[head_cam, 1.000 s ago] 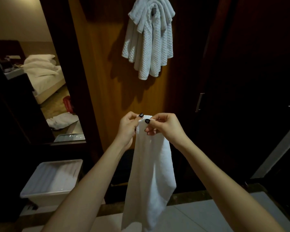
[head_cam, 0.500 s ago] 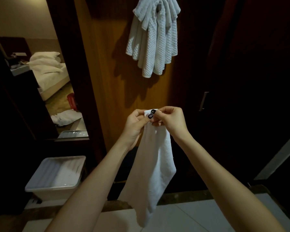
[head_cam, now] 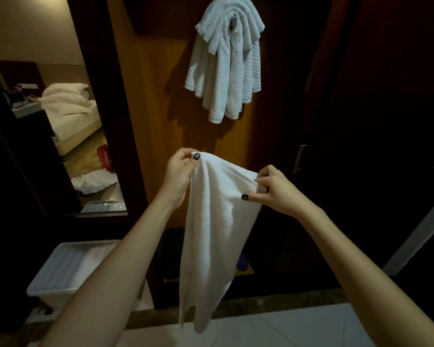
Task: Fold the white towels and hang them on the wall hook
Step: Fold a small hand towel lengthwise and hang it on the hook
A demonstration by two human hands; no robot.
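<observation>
A smooth white towel (head_cam: 216,226) hangs in front of me, held up by its top edge. My left hand (head_cam: 182,171) pinches its upper left corner. My right hand (head_cam: 273,189) pinches the upper right corner, a little lower than the left. The towel's lower end dangles down to the white floor. Above, several white waffle towels (head_cam: 223,68) hang bunched over a dark wall hook (head_cam: 234,22) on the orange wooden panel.
A white plastic bin (head_cam: 68,269) stands on the floor at lower left. A doorway on the left shows a bed (head_cam: 68,106) and a white towel on the floor (head_cam: 93,181). A dark door with a metal handle (head_cam: 300,159) is on the right.
My hands were together pinching one point of the towel; they have moved apart, the right hand sliding right and down, spreading the top edge open. The view has shifted slightly toward the wall.
</observation>
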